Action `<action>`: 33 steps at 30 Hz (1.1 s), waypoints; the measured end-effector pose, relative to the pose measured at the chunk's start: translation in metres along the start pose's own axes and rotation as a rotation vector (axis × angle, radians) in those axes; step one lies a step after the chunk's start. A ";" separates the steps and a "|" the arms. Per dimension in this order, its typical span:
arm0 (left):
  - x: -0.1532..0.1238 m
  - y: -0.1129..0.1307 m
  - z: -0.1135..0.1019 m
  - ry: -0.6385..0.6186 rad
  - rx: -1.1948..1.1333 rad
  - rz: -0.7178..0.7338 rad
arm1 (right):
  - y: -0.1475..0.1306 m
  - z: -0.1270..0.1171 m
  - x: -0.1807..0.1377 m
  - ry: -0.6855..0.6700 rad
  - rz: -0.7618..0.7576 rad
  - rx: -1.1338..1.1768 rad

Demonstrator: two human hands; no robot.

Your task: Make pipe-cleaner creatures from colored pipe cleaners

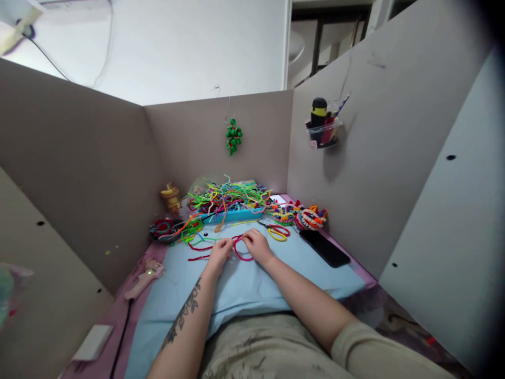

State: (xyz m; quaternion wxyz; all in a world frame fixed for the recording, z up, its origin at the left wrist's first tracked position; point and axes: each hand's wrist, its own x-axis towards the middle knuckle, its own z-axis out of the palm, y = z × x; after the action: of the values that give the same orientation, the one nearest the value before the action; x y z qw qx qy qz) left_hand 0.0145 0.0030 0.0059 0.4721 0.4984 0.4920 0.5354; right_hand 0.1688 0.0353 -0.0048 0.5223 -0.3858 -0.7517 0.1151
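A pink-red cord (243, 259), bent into a loop, lies between my two hands just over the light blue cloth (252, 289). My left hand (221, 252) pinches it on the left side of the loop. The fingers of my right hand (255, 244) are closed on the loop's upper right part. To the left of my left hand, red cord ends (197, 258) and a green strand (211, 240) lie on the cloth. Scissors with red and yellow handles (279, 232) rest just beyond my right hand.
A blue tray (236, 215) heaped with colourful cords stands at the back. Braided pieces (310, 218) and a black phone (324, 248) lie right; a pink glue gun (144, 280) and white box (92, 342) lie left. Grey panels (216, 137) enclose the table.
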 end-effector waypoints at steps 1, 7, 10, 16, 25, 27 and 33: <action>-0.001 0.001 0.001 -0.005 -0.025 -0.002 | 0.001 0.000 0.000 0.015 0.021 0.018; -0.003 0.001 0.007 -0.074 -0.166 -0.057 | -0.001 0.002 0.000 0.016 0.069 0.072; -0.004 0.001 0.007 -0.060 -0.133 -0.044 | -0.005 0.002 -0.001 -0.030 0.076 0.099; -0.004 -0.001 0.007 -0.087 -0.049 -0.045 | -0.011 0.001 -0.001 -0.096 0.021 0.139; -0.003 -0.001 0.006 0.006 0.164 0.146 | -0.010 0.000 -0.002 -0.074 -0.027 0.059; -0.003 -0.001 0.006 0.012 0.195 0.164 | -0.010 0.000 -0.003 -0.090 -0.036 0.043; 0.001 -0.004 0.002 0.030 0.339 0.273 | -0.006 0.002 -0.004 -0.149 -0.030 0.023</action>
State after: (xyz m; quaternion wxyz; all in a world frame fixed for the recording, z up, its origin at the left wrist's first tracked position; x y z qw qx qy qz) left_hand 0.0167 0.0042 0.0018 0.2972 0.6248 0.5097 0.5114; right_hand 0.1650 0.0291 -0.0048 0.4710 -0.3587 -0.7929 0.1444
